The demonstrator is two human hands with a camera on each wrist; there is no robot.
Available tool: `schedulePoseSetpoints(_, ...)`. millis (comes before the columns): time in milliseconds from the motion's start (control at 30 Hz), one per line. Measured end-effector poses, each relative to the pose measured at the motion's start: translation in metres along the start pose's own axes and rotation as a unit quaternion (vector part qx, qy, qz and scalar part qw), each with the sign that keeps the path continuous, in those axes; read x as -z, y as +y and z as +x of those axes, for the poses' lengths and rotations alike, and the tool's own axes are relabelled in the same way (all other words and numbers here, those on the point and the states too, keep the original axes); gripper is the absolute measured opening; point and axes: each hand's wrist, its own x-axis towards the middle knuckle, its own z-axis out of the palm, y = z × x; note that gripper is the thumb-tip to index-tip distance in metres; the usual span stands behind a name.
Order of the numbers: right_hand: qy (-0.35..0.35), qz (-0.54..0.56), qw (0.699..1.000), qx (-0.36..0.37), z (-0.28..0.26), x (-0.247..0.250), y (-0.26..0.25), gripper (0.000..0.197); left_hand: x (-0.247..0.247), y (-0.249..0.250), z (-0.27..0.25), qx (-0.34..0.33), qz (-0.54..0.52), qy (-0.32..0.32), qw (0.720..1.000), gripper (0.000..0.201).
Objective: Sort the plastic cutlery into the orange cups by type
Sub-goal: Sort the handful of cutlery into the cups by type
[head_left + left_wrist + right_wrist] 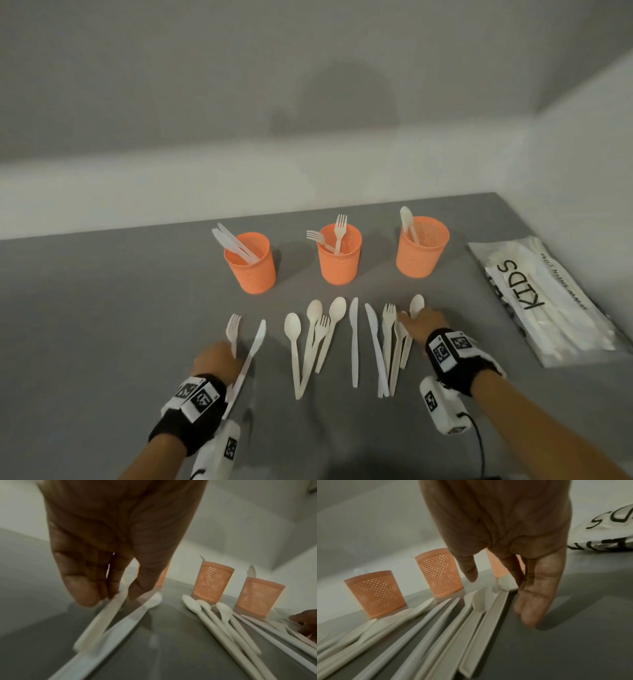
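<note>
Grey table (102, 308) holds three orange mesh plastic cups (339, 255) far back, the left hand (215, 363) pinches a white plastic fork (233, 329), and the right hand (424, 325) rests loose-fingered on a white plastic spoon (416, 305).

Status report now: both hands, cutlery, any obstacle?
Left hand pinches fork. Right hand open over spoon. Loose cutlery crowded, overlapping.
</note>
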Motion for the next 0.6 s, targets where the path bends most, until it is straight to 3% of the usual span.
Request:
schedulePoseSetpoints(167,-0.068,-0.057,0.995,0.039,-0.012,-0.007,-0.016,0.066,-0.016,-0.003,0.001,-0.022,-0.034,-0.009,0.999,0.043)
schedulePoseSetpoints(300,-0.099,-0.105,0.987,0.069,-0.020,-0.023,-0.032,0.080,-0.024,0.036,-0.014,-0.085,-0.098,-0.053,0.990,0.015)
schedulePoseSetpoints(367,-0.107,-0.109,0.984,0.095,-0.026,-0.032,-0.038,0.086,-0.030,0.061,-0.025,-0.125,-0.120,-0.081,0.982,0.027)
schedulePoseSetpoints(467,-0.127,-0.086,0.979,0.136,-0.035,-0.047,-0.052,0.084,-0.039,0.093,-0.039,-0.152,-0.150,-0.128,0.969,0.026)
schedulePoseSetpoints(600,-0.074,-0.183,0.970,0.143,-0.042,-0.065,-0.060,0.074,-0.044,0.116,-0.052,-0.139,-0.252,-0.209,0.935,0.021)
